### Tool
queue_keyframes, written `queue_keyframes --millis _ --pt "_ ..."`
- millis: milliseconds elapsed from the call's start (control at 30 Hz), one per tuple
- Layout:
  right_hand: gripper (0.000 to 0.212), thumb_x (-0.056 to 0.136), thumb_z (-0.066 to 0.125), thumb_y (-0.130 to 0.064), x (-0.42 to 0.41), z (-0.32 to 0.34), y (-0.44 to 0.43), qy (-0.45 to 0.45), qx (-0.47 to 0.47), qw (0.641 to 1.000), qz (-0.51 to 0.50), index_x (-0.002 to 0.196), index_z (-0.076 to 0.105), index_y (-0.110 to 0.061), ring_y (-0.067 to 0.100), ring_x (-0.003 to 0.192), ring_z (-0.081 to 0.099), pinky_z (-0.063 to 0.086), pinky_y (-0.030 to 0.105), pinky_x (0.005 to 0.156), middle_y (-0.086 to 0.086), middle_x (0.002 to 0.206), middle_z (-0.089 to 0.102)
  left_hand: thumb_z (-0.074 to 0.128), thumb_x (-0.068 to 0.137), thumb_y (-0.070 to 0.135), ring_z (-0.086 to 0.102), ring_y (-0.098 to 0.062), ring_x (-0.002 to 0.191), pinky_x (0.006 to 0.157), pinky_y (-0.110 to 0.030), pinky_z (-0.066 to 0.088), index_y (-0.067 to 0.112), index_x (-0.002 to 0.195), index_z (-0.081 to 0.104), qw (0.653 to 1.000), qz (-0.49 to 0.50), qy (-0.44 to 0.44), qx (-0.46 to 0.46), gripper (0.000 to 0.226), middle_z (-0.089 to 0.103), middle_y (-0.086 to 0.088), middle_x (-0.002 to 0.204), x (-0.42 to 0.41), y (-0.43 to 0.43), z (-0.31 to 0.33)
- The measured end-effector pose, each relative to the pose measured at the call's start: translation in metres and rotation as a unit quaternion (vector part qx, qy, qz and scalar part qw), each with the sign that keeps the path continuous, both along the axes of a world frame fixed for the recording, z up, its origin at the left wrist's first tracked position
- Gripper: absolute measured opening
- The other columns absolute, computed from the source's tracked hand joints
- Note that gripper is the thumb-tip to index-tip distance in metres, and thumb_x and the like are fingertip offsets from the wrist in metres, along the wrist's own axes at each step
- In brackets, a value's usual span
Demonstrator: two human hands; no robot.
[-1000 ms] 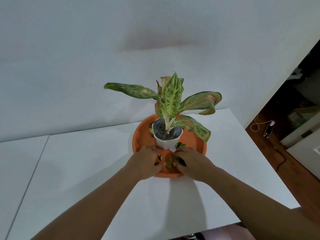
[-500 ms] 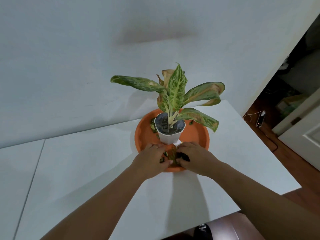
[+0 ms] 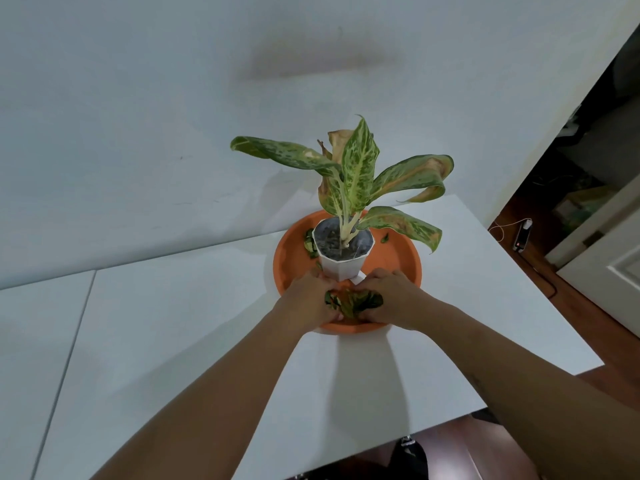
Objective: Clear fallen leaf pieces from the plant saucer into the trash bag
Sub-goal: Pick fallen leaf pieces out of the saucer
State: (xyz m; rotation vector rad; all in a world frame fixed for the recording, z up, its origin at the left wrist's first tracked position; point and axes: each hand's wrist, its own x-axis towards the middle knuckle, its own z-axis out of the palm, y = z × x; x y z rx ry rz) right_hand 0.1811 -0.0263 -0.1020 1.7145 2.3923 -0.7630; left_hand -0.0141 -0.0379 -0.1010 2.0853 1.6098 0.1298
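An orange saucer [image 3: 398,261] sits on the white table and carries a white pot [image 3: 343,263] with a speckled green plant [image 3: 356,174]. At the saucer's near rim, my left hand [image 3: 308,301] and my right hand [image 3: 394,299] press together around a bunch of green and orange leaf pieces [image 3: 353,301]. More leaf pieces [image 3: 309,244] lie in the saucer left of the pot, and one small piece [image 3: 384,239] lies at the right behind it. No trash bag is in view.
The white table [image 3: 173,323] runs left along the wall and ends at a right edge near a wooden floor [image 3: 571,299]. A cable with a small device [image 3: 521,235] lies on that floor, beside a white door [image 3: 609,251].
My two hands have closed in on each other at the saucer's near rim, and the leaf pieces are now bunched into one clump between them. The camera has tilted slightly.
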Motion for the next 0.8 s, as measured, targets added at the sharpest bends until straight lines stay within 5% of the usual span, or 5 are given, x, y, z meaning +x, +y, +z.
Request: queue_keyframes --millis 167,333,467,667,800 --pt "0.036 0.083 0.064 -0.018 -0.007 0.003 -0.005 0.058 0.005 0.998 0.008 0.119 0.064 -0.024 0.025 0.101 0.053 0.045 0.029 0.083 0.003 0.108 0.050 0.073 0.083 0.015 0.055 -0.022 0.115 0.094 -0.027 0.046 0.016 0.114 0.071 0.998 0.034 -0.050 -0.002 0.031 0.052 -0.006 0.136 0.004 -0.001 -0.004" --pt "0.024 0.083 0.059 -0.007 -0.015 0.004 -0.010 0.074 0.026 0.997 0.004 0.105 0.068 -0.009 0.025 0.099 0.056 0.043 0.027 0.079 0.012 0.107 0.062 0.066 0.086 0.011 0.063 -0.024 0.097 0.083 -0.030 0.052 0.012 0.100 0.074 0.997 0.070 -0.043 0.003 0.016 0.065 -0.007 0.117 0.009 0.000 -0.002" --pt "0.021 0.084 0.058 -0.003 -0.019 0.006 -0.007 0.151 -0.009 0.982 -0.113 0.099 0.071 -0.010 0.017 0.081 0.057 0.042 0.019 0.063 0.004 0.091 0.064 0.068 0.086 0.012 0.063 -0.016 0.079 0.071 -0.022 0.053 0.015 0.092 0.075 0.989 0.128 -0.080 -0.005 0.009 0.071 -0.004 0.098 0.008 0.000 -0.003" --pt "0.009 0.084 0.067 -0.016 -0.012 0.012 -0.004 0.313 -0.039 0.901 -0.299 0.092 0.071 -0.017 0.015 0.078 0.059 0.043 0.018 0.060 0.000 0.086 0.065 0.073 0.084 0.016 0.063 -0.013 0.074 0.065 -0.021 0.049 0.016 0.089 0.076 0.964 0.183 -0.194 0.000 0.006 0.067 0.003 0.080 0.001 -0.002 -0.003" --pt "0.011 0.084 0.069 -0.006 -0.010 0.016 -0.010 0.496 -0.140 0.767 -0.382 0.076 0.071 -0.013 0.012 0.057 0.064 0.047 0.017 0.045 0.004 0.072 0.070 0.077 0.081 0.020 0.068 -0.012 0.078 0.065 -0.022 0.054 0.018 0.086 0.076 0.916 0.259 -0.305 -0.023 0.006 0.071 0.005 0.081 0.003 -0.005 -0.003"
